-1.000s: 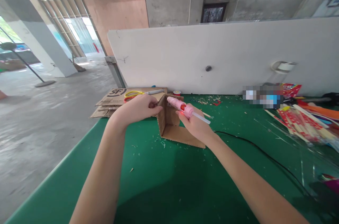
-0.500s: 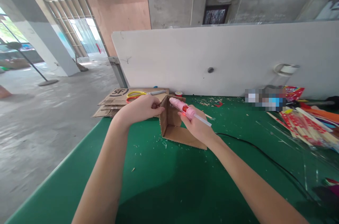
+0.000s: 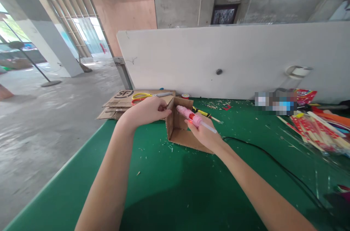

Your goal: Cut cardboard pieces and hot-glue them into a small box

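A folded cardboard piece stands on the green table, with two upright walls meeting at a corner and a flat base. My left hand pinches the top of its left wall between thumb and fingers. In my right hand is a pink glue gun, a clear glue stick poking from its rear. Its front end points up and left, inside the cardboard corner near the upright walls. Whether the tip touches the cardboard is unclear.
Flat cardboard and yellow-handled scissors lie behind my left hand. A yellow-black cutter lies behind my right hand. A black cable crosses the right side, near packaged sticks. A white partition borders the back.
The glue gun's front end has moved slightly down and right within the cardboard corner, exposing more of the cutter. My left hand keeps its hold, and the view has shifted slightly.
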